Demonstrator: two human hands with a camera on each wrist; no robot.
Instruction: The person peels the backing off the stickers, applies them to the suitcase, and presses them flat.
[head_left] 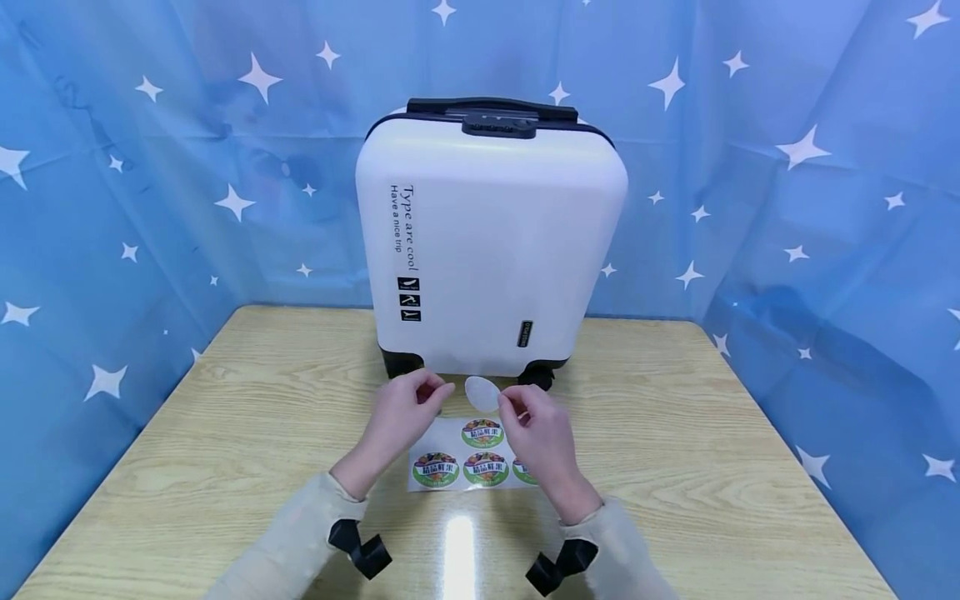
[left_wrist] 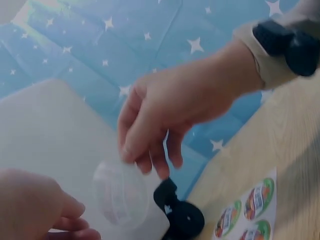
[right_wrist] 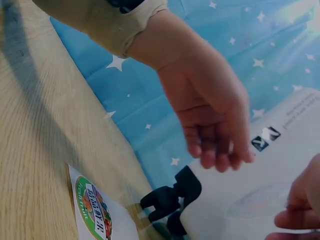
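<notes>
In my right hand (head_left: 542,429), thumb and fingertips pinch the edge of an oval sticker (head_left: 480,394), whose pale back faces the head camera. The left wrist view shows the sticker (left_wrist: 120,195) hanging below the right fingertips, looking translucent. My left hand (head_left: 401,417) is just left of it, fingers loosely bent and apart from the sticker; the right wrist view shows nothing held in that hand (right_wrist: 207,100). Beneath both hands lies a white sheet (head_left: 442,433) of oval fruit labels, partly hidden by the right hand. Behind stands a white suitcase (head_left: 487,233), upright.
The suitcase stands on black wheels (head_left: 537,375) on a wooden table (head_left: 675,433). Dark lettering and small black icons mark its left side. A blue curtain (head_left: 750,108) with white stars hangs behind and at both sides. Black bands (head_left: 360,550) circle the sleeves.
</notes>
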